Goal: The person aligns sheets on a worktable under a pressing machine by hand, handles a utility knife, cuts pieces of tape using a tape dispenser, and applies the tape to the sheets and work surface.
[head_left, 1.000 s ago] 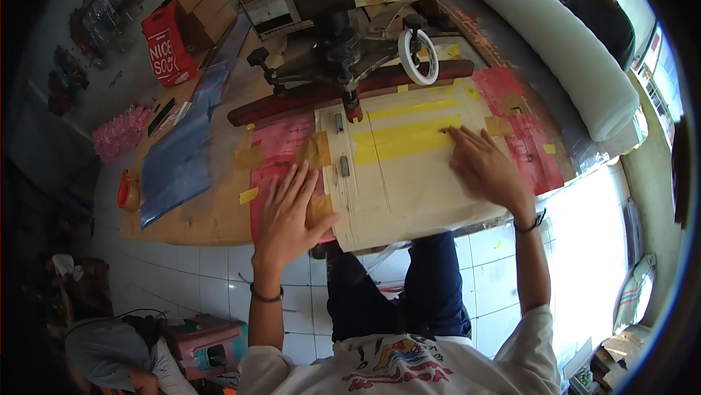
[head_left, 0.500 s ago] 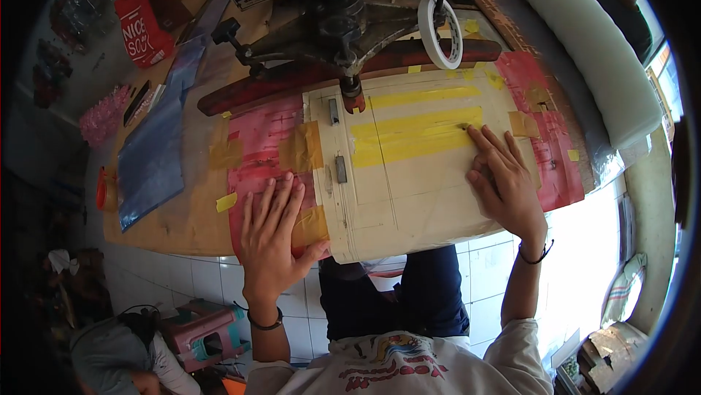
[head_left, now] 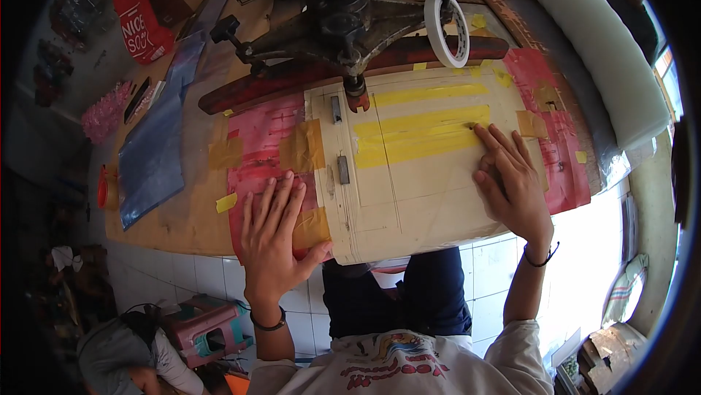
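Note:
My left hand lies flat with fingers spread on the red sheet, near brown tape patches and the left edge of the cream board. On the board's right part rests my right hand, fingers apart, its fingertips at a small dark spot by the end of the yellow tape strips. Nothing is held in either hand. Two small grey metal pieces, one upper and one lower, sit along the board's left side.
A dark metal clamp frame with a curved red bar spans the board's far side. A white tape roll hangs on it. Blue sheet lies left, a foam roll right. Another person is at lower left.
The view has shifted closer to the board, and the clamp looks larger. My right hand has settled on the board with its fingers more spread; my left hand stays flat.

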`<state>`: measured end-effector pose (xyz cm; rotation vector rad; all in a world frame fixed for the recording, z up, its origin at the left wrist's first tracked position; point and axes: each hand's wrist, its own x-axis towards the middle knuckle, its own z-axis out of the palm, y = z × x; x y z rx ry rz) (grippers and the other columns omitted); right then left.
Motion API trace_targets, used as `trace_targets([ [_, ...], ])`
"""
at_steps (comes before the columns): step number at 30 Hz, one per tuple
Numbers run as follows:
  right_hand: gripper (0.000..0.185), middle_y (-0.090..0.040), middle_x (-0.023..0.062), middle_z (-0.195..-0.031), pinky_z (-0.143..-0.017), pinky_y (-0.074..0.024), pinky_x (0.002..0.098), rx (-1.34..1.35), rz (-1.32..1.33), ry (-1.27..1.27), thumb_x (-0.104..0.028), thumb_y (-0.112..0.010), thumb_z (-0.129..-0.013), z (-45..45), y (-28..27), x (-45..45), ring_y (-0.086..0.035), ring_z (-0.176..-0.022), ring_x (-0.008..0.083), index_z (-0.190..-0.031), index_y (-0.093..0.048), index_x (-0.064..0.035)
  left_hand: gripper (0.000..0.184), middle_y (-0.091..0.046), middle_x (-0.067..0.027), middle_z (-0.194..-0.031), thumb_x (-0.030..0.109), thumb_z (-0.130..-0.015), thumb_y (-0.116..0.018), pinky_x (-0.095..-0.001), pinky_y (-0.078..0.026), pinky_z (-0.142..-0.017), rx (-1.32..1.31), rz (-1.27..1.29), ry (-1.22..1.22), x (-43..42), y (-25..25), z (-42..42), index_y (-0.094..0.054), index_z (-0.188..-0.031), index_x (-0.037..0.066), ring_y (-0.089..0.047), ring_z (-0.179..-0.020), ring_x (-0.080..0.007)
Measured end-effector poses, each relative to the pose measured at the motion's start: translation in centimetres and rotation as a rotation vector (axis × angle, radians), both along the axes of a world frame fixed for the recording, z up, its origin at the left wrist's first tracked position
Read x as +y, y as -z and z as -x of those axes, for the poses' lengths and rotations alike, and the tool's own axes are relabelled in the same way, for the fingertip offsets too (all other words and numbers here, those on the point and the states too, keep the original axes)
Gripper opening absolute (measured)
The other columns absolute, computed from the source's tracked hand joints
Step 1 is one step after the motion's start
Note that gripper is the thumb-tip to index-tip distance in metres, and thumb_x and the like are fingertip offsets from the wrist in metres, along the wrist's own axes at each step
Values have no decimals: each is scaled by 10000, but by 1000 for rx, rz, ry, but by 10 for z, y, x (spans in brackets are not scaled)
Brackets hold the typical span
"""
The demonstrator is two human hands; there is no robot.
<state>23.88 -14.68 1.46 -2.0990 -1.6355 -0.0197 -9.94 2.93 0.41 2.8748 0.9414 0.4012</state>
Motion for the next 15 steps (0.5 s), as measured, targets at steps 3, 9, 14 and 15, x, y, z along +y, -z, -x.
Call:
trace_targets([
  [3,136,-540,145,-1521,-1248,-237,561,-5,0,9,-147,-637,-938,1,-1,1,-432,-1468,357,-926,-557,-39,932,-420,-118,-1627,612,-829,-714,-580,-200,-1244,-3,1,-2,0,0,0,-459,-1552,83,-370,-1507,-346],
  [9,134,-545,147,-1514,-1244,-246,563,-4,-3,6,-146,-632,-940,1,-2,2,-441,-1459,360,-935,-561,-33,923,-424,-117,-1624,596,-827,-718,-576,-205,-1243,-7,3,-4,0,-1,-1,-463,-1549,80,-376,-1503,-346],
  [14,137,-544,141,-1516,-1244,-244,563,-13,-6,6,-155,-630,-945,1,-1,2,-440,-1460,359,-948,-567,-34,917,-428,-118,-1622,594,-828,-714,-577,-210,-1239,-13,0,-1,1,0,-1,-470,-1544,77,-383,-1497,-351],
  [15,137,-544,140,-1516,-1245,-243,563,-13,-10,9,-156,-630,-945,1,-1,2,-440,-1460,358,-951,-569,-34,916,-430,-118,-1621,594,-827,-714,-577,-212,-1238,-13,-2,0,1,0,-1,-472,-1542,76,-385,-1496,-352],
])
